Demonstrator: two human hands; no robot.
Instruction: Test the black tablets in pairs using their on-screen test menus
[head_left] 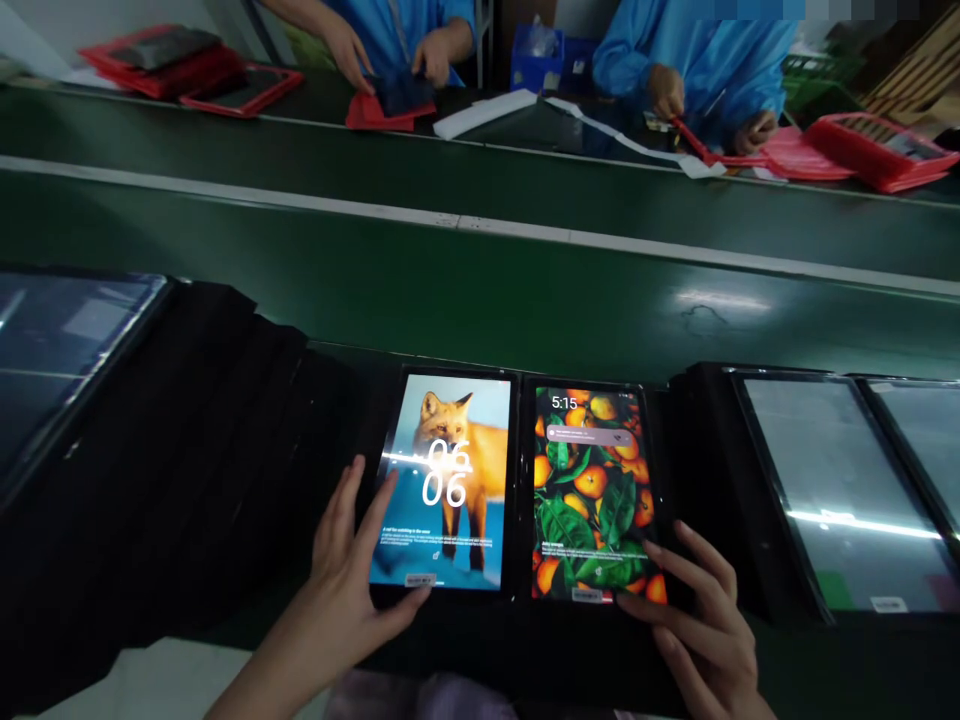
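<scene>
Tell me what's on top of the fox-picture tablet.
The fox-picture tablet bears a small label; the left hand overlaps its edges. What these cover can't be seen.

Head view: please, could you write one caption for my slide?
Left hand on a lit fox-picture tablet, right hand on a lit orange-fruit tablet beside it; two people in blue work opposite.

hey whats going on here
Someone has two lit tablets side by side. The left hand is at the left and lower edges of the fox-screen tablet; the right hand is at the lower right of the orange-fruit-screen tablet. More tablets lie at either side. Across the green bench, two people in blue handle red items.
</scene>
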